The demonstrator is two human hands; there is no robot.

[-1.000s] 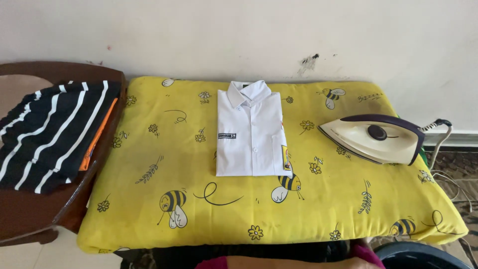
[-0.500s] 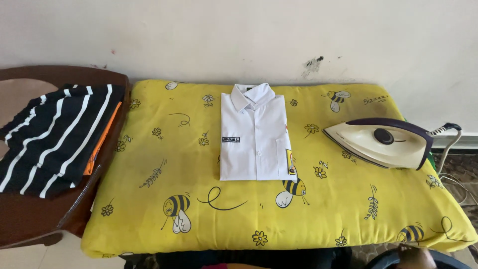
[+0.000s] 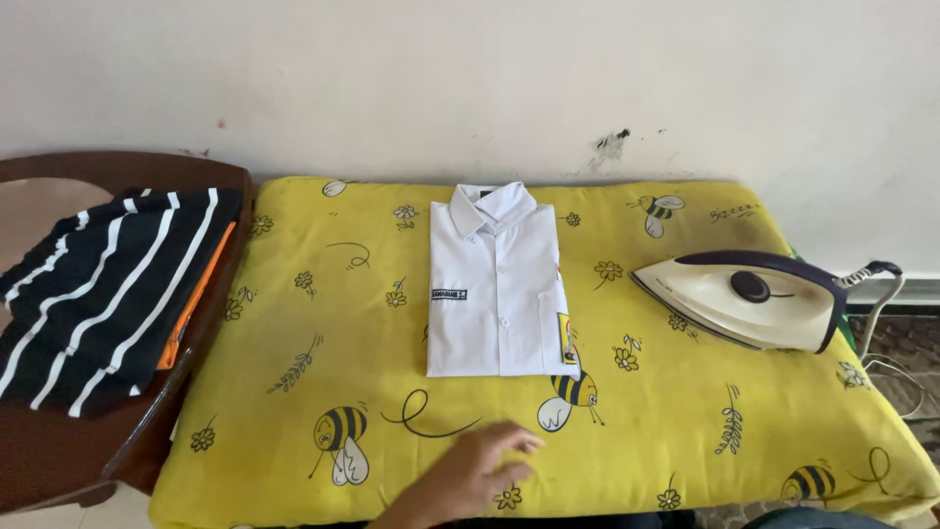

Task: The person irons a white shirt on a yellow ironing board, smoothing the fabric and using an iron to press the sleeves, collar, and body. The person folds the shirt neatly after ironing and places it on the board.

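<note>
Head view, single frame: folded white shirt [image 3: 497, 286], collar towards the wall, buttoned, a small dark label on one side of the chest and a coloured badge at the edge of the other side, lying flat near the middle of the yellow padded cover [image 3: 294, 392]; cover printed with bees, flowers and looping dark lines, spread over the table and hanging a little over its near edge; one hand [image 3: 477, 472] entering from the bottom edge of the frame, palm down on the cover just below the shirt and apart from it, beside a printed bee; which of the person's hands it is cannot be told with certainty, though it reads as the left; fingers [image 3: 516, 446] loosely spread and lying flat, holding nothing; other hand out of sight; cream and dark-purple iron [image 3: 746, 296] resting on the cover to the right of the shirt, well apart from it, nose pointing towards the shirt, dial on top; iron's cord [image 3: 881, 294] leaving at the rear and dropping off the right side of the table; dark brown chair [image 3: 88, 460] standing against the left end of the table; black garment with white stripes [image 3: 103, 289] folded on the chair seat, with an orange cloth [image 3: 196, 299] showing beneath its right edge; pale wall [image 3: 470, 78] behind, with a dark scuff above the table.
</note>
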